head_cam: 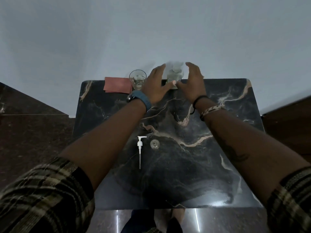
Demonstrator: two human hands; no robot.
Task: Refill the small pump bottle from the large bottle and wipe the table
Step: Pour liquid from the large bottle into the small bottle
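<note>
Head view: both hands, the left hand (155, 84) and right hand (191, 84), spread open, flank the clear large bottle (174, 75) at the glossy black marbled surface's (218, 148) far edge, left thumb touching it. White pump (140, 148) lies mid-surface, left of centre.

- I saw a dark marble worktop (218, 148) with pale veins.
- A pale blue-grey wall (151, 31) stood behind it.
- Glossy brown floor (33, 132) lay on either side, reflecting light at the near edge.
</note>
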